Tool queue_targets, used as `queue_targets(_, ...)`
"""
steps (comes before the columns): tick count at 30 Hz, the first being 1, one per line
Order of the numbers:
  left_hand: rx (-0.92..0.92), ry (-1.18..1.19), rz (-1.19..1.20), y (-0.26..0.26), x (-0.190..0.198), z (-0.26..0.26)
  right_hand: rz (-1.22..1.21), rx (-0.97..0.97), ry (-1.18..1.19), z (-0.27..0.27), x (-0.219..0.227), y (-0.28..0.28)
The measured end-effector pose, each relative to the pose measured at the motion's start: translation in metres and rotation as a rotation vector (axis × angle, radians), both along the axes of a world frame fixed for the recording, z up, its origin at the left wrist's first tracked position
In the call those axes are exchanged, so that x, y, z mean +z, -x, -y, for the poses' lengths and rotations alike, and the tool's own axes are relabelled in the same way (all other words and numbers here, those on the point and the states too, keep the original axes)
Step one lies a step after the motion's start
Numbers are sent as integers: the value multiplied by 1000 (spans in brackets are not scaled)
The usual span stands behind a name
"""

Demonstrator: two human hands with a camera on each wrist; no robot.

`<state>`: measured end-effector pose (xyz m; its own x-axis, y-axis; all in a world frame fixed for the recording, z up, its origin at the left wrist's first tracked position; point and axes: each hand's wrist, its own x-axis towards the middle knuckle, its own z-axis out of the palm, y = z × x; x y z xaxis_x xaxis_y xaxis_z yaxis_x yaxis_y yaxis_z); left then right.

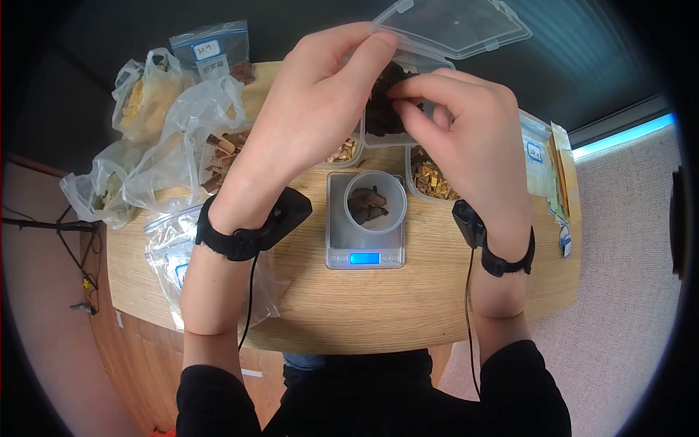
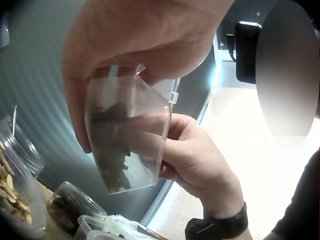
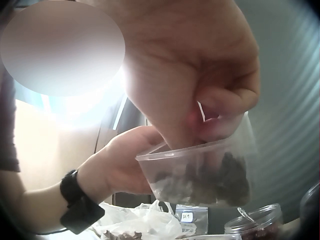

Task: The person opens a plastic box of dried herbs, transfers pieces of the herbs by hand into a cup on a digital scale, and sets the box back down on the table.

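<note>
Your left hand (image 1: 313, 102) held the clear hinged-lid box (image 1: 393, 109) raised and tilted above the tabletop (image 1: 437, 291), its fingers curled round the wall. Your right hand (image 1: 466, 138) reached into the box's mouth, fingers pinching a dark dried piece (image 1: 389, 87). Directly below, toward you, the scale (image 1: 364, 240) carried a small cup (image 1: 375, 202) holding similar dark, wrinkled, irregular pieces.

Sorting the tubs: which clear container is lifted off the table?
The hinged-lid box of dark pieces, gripped by the left hand; the others sit on the table.
</note>
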<state>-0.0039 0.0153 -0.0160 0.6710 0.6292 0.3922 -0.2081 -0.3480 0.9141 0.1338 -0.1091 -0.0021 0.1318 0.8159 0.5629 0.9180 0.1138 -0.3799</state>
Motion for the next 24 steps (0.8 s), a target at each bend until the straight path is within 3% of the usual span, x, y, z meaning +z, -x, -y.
queue_targets(7,98,81,-30,4,-2,-12,-191,0,-30,15,19,-1)
queue_targets(9,145,109,-100,8,-1,-19,-269,180,86,24,29,-1)
queue_targets(11,226,143,-56,9,-2,-25,-274,234,147,31,34,3)
queue_targets(13,254,126,-62,10,1,-24,-85,379,436,35,32,1)
queue_targets(17,246,143,-53,11,1,-25,72,313,495,25,10,9)
queue_targets(20,230,133,-61,10,2,-23,-66,290,573,22,12,9)
queue_targets(24,159,97,-104,11,3,-23,-138,273,342,22,16,7)
